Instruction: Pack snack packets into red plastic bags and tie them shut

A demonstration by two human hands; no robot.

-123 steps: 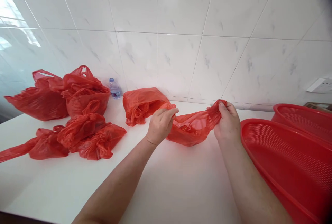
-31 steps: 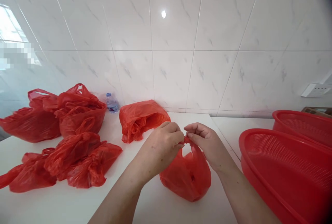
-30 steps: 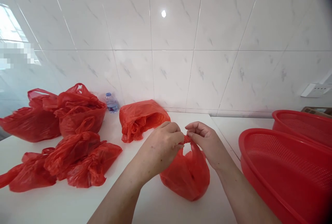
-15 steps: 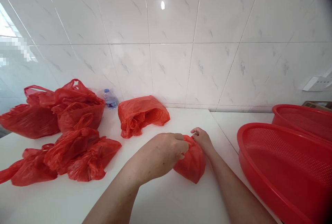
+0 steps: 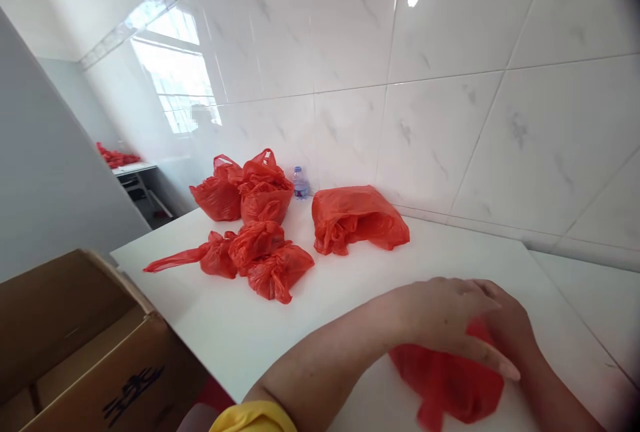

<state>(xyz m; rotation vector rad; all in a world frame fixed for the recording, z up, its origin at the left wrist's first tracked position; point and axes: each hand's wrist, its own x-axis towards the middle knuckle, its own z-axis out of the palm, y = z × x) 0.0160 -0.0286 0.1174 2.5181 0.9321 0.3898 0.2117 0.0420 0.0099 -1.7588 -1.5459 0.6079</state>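
Observation:
At the lower right, a red plastic bag (image 5: pixel 463 385) is bunched low over the white table, slightly blurred. My left hand (image 5: pixel 440 319) reaches across above it, thumb and fingers apart, covering part of its top. Behind that, my right hand (image 5: pixel 513 325) curls around the upper part of the bag, its fingertips mostly hidden by my left hand. Another red plastic bag (image 5: pixel 357 215) lies on its side near the wall, its mouth facing me. Farther left sits a group of knotted red bags (image 5: pixel 260 255).
Two full red bags (image 5: pixel 267 199) stand at the back left beside a small water bottle (image 5: pixel 300 185). An open cardboard box (image 5: pixel 115 365) is at the lower left, below the edge of the white table (image 5: pixel 320 312). A tiled wall (image 5: pixel 350 139) runs behind.
The view has swung left, bringing the cardboard box in and taking the red baskets out. The bag's handles were gathered upward earlier; now it is lower, and my left hand has spread its fingers.

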